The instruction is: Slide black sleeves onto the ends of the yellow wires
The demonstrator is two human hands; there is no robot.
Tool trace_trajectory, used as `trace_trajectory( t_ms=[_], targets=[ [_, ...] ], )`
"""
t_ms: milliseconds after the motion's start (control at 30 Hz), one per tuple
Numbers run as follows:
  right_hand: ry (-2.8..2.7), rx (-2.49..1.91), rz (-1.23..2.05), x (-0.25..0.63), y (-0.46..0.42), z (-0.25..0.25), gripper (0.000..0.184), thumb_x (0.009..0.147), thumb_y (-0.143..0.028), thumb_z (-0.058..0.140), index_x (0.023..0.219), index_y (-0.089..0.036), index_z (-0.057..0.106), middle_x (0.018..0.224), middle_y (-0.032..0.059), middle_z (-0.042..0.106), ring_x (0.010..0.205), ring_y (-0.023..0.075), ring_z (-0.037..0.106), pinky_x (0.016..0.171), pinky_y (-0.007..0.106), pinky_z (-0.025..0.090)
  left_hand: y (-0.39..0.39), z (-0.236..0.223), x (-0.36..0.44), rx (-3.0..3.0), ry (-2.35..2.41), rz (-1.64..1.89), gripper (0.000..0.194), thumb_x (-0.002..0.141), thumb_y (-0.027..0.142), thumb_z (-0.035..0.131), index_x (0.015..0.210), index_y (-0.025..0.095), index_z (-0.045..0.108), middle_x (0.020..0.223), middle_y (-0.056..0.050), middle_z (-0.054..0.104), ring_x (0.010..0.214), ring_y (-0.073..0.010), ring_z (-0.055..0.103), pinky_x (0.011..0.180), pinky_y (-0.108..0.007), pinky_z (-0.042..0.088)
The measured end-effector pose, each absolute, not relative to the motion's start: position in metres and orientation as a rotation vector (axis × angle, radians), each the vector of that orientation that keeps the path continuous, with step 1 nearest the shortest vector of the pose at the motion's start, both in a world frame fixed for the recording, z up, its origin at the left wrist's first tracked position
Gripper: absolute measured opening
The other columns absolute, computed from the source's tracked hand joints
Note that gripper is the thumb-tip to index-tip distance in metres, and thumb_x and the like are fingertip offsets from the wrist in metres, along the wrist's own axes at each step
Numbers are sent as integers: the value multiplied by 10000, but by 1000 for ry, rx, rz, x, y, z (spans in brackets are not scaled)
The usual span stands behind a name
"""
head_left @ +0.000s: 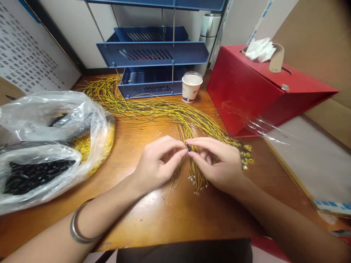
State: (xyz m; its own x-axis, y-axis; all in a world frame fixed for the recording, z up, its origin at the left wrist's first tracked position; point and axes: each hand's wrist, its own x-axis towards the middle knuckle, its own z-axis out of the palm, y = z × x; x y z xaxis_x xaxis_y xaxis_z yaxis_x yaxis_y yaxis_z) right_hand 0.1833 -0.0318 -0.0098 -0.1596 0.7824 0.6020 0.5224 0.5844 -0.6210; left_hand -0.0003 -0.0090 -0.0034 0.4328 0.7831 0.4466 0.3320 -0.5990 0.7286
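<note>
My left hand point(164, 160) and my right hand point(219, 159) meet over the wires, thumb and forefinger of each closed in a pinch. Between the fingertips is a small black piece point(189, 148), too small to make out further. Under and behind the hands runs a long bundle of thin yellow and black wires point(164, 107). Some wire ends with small shiny metal tips point(196, 186) hang toward me below the fingers. Right of my right hand, other ends of the bundle carry yellow rings point(248, 155).
At left, clear plastic bags point(55, 149) hold black ring-like parts point(35, 177) and yellow rings point(94, 149). Blue tiered trays point(153, 53) stand at the back, with a paper cup point(192, 87) and a tumbler point(210, 29) beside them. A red tissue box point(252, 87) sits at right.
</note>
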Motion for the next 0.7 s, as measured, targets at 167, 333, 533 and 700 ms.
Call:
trace_trajectory(
  t_ms=[167, 333, 533, 700],
  targets=[
    [-1838, -1032, 274, 184, -31, -10, 130, 827, -119, 642, 914, -185, 713, 857, 29, 747, 468, 56, 531, 416, 199, 433, -8, -3, -1, 2151, 904, 1087, 101, 898, 179, 585, 889, 150, 682, 813, -39, 669, 728, -120, 594, 697, -244, 473],
    [-1860, -941, 165, 184, -29, -8, 148, 800, -65, 662, 870, -181, 720, 861, 46, 763, 717, 132, 705, 642, 231, 568, -9, -2, -1, 2183, 888, 1099, 107, 903, 168, 576, 890, 149, 681, 813, -44, 675, 742, -123, 602, 711, -243, 482],
    [-1886, -911, 104, 185, -28, -8, 187, 781, -36, 668, 879, -186, 721, 865, 40, 768, 754, 132, 721, 722, 223, 587, -10, -3, -1, 2198, 875, 1113, 100, 898, 165, 587, 887, 148, 685, 818, -46, 686, 746, -124, 612, 722, -241, 489],
    [-1852, -955, 123, 185, -28, -8, 161, 813, -81, 648, 881, -213, 710, 857, 31, 761, 725, 137, 705, 657, 252, 575, -9, -5, -2, 2179, 913, 1138, 96, 876, 178, 628, 945, 153, 689, 851, -45, 701, 754, -120, 627, 715, -233, 496]
  ],
)
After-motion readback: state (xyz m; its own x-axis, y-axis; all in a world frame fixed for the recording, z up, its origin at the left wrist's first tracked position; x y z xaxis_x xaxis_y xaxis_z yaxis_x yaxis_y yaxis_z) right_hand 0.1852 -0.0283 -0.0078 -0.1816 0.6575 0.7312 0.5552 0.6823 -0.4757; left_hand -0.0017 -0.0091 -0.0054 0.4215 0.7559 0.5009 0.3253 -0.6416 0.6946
